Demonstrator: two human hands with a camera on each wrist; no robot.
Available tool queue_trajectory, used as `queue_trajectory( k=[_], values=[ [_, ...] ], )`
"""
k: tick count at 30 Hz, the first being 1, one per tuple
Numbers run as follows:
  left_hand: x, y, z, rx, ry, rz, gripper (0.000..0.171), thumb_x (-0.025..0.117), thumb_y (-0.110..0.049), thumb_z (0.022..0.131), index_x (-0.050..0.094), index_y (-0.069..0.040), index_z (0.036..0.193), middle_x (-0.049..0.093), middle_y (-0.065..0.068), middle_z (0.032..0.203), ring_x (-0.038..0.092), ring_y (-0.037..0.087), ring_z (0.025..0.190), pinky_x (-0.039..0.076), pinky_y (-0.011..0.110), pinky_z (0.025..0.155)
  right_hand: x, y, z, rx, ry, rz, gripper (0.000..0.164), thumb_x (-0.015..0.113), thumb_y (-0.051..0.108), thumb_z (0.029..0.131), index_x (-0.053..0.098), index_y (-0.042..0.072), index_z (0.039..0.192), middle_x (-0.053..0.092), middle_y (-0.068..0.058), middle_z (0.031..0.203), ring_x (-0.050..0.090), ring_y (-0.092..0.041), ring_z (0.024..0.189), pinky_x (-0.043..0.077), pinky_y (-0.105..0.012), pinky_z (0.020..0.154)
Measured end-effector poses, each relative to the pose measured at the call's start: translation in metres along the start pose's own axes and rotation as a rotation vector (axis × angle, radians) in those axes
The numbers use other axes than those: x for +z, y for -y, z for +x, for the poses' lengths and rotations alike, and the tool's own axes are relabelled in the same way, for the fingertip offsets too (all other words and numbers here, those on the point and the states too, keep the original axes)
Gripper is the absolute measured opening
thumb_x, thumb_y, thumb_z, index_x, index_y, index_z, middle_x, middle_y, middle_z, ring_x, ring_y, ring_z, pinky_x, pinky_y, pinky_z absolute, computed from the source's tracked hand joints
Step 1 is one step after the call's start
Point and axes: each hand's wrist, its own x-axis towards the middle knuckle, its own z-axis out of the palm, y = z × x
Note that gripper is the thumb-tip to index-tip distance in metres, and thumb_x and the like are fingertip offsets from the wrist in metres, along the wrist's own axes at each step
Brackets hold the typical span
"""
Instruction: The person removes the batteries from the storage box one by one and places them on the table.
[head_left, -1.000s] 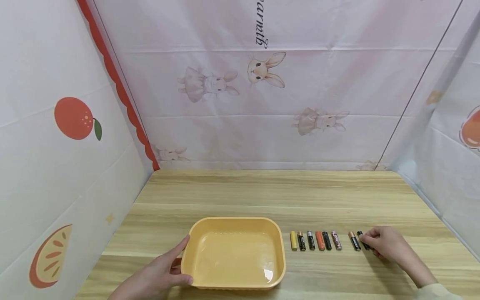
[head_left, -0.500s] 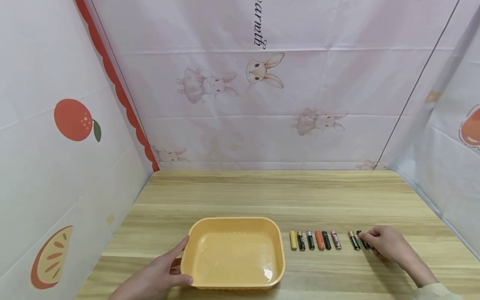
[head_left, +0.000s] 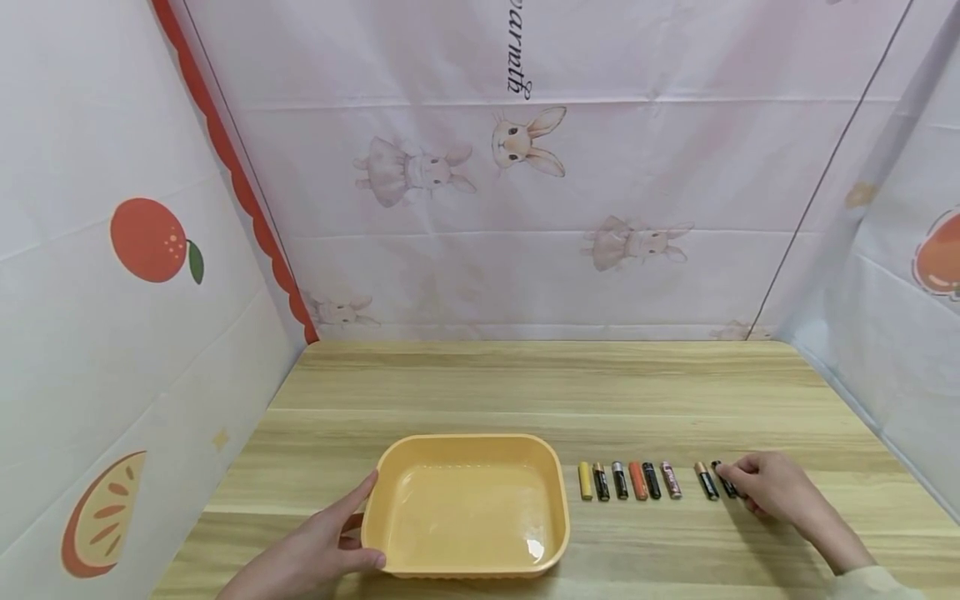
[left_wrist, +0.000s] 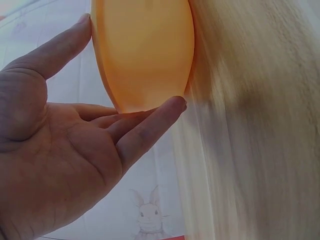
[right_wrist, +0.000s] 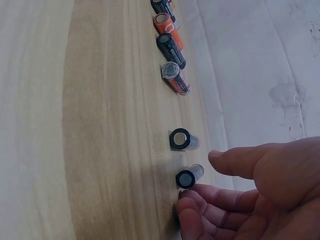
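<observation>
My left hand (head_left: 324, 537) holds the left end of a yellow plastic basin (head_left: 560, 467), thumb on its near rim and fingers along its outer wall. In the left wrist view, the fingertips (left_wrist: 175, 105) press against the basin's end. My right hand (head_left: 772, 487) is low at the rightmost black battery (head_left: 722, 472), overlapping part of it in the head view. Seen from the right wrist, that battery (right_wrist: 186, 178) lies between the thumb and the curled fingers. A black battery with a copper-coloured end (head_left: 707, 481) lies just to its left.
Further left lie several batteries in a row: a pink one (head_left: 671, 481), a black one (head_left: 652, 481), an orange one (head_left: 637, 481), a yellow one (head_left: 585, 482) and others. All rest on the wooden table (head_left: 525, 383). Printed cloth walls (head_left: 480, 275) stand around it.
</observation>
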Motion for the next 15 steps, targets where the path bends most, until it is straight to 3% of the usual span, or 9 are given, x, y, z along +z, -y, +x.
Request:
queue_trajectory(
  k=[5,8,12,15],
  values=[
    [0.000,0.002,0.002,0.021,-0.005,-0.020,0.108,0.079,-0.017,0.094,-0.001,0.009,0.161,0.042,0.040,0.147,0.064,0.037,0.119,0.057,0.031,0.091,-0.001,-0.001,0.000,0.002,-0.005,-0.001,0.038,0.058,0.032,0.107,0.064,0.008,0.078,0.057,0.000,0.060,0.052,-0.016,0.055,0.039,-0.025,0.049],
    [-0.002,0.003,0.001,0.040,-0.024,-0.024,0.104,0.078,-0.018,0.094,0.003,0.008,0.161,0.030,0.041,0.155,0.059,0.043,0.124,0.057,0.030,0.092,-0.001,0.001,-0.001,-0.001,-0.008,-0.003,0.039,0.057,0.033,0.107,0.063,0.008,0.077,0.056,0.000,0.061,0.052,-0.016,0.056,0.039,-0.026,0.049],
    [-0.008,0.002,-0.003,0.033,-0.096,0.057,0.096,0.075,-0.021,0.097,0.010,0.008,0.161,0.016,0.040,0.161,0.048,0.054,0.132,0.057,0.033,0.093,-0.006,0.005,-0.003,-0.012,-0.005,-0.041,0.043,0.055,0.036,0.108,0.058,0.009,0.075,0.052,0.001,0.062,0.048,-0.015,0.058,0.038,-0.027,0.052],
    [-0.013,-0.001,-0.006,0.012,-0.185,0.142,0.090,0.074,-0.023,0.098,0.017,0.009,0.160,0.022,0.040,0.160,0.049,0.056,0.131,0.058,0.040,0.092,-0.014,0.010,-0.003,-0.023,0.012,-0.044,0.047,0.051,0.038,0.110,0.065,-0.002,0.090,0.055,-0.001,0.073,0.050,-0.017,0.067,0.042,-0.029,0.057]
  ],
)
